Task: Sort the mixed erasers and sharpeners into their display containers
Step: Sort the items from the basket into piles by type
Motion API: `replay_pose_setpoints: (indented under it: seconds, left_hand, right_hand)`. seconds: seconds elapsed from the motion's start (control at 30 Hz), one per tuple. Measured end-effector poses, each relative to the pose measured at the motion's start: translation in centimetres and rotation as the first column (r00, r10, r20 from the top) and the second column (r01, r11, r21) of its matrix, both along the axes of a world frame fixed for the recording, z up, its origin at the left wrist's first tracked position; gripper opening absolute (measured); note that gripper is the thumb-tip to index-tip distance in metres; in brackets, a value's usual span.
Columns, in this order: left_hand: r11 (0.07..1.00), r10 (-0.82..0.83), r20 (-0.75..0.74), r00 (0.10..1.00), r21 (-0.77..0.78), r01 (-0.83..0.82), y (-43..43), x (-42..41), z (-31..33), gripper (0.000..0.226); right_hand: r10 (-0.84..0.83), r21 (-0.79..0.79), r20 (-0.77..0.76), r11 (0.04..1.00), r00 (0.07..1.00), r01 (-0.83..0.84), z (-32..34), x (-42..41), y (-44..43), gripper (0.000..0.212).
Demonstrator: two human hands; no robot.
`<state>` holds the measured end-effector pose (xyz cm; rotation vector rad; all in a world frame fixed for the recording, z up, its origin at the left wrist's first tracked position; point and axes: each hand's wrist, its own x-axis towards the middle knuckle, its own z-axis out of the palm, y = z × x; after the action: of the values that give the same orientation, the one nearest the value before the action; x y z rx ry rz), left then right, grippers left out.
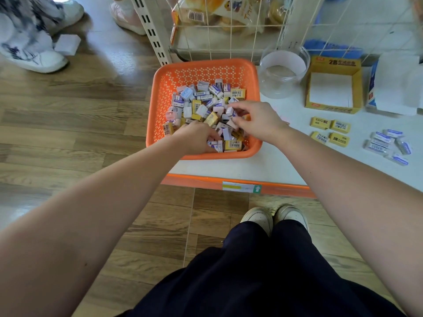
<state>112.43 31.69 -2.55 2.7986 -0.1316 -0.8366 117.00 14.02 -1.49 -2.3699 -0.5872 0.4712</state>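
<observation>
An orange perforated basket [206, 69] on a low white shelf holds a heap of mixed erasers and sharpeners [206, 104] in yellow, white, blue and pink. My left hand [194, 138] reaches into the near left part of the heap, fingers curled down among the pieces; what it holds is hidden. My right hand [256, 120] is over the right side of the heap, its thumb and fingers pinching a small white eraser [229, 110]. A clear round jar [283, 72] and an open yellow display box [332, 88] stand right of the basket.
Several yellow erasers [329, 131] and several white-blue erasers [389, 145] lie sorted on the shelf at right. A white-blue box [396, 85] stands at far right. A wire rack of snacks [229, 24] is behind the basket. Another person's shoes [34, 56] are at far left.
</observation>
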Motion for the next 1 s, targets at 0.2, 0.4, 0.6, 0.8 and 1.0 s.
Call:
replay_pose_setpoints:
  seconds: [0.2,0.4,0.6,0.8,1.0]
  left_hand:
    - [0.996,-0.040,0.018,0.999,0.075,0.038,-1.1,0.6,-0.7,0.041]
    - [0.995,0.083,0.051,0.995,-0.052,-0.081,-1.2,0.5,-0.8,0.032]
    - [0.971,-0.130,-0.048,0.990,0.194,0.137,-2.2,1.3,-0.3,0.046]
    - [0.987,-0.091,-0.003,0.996,0.131,0.091,-2.6,1.4,0.0,0.030]
    - [0.996,-0.081,0.058,0.995,0.047,0.079,-3.2,2.7,1.9,0.032]
  right_hand:
    - [0.059,-0.055,0.062,0.997,0.996,-0.056,-0.3,-0.1,-0.2,0.039]
    - [0.065,-0.075,0.075,0.995,0.995,-0.059,-0.2,-0.1,-0.1,0.040]
    - [0.242,-0.187,0.004,0.953,0.970,-0.237,1.7,0.6,-0.5,0.037]
    - [0.295,-0.260,-0.024,0.921,0.955,-0.291,4.8,1.8,-1.7,0.036]
    - [0.062,-0.121,0.050,0.991,0.997,-0.056,4.5,1.7,-3.0,0.035]
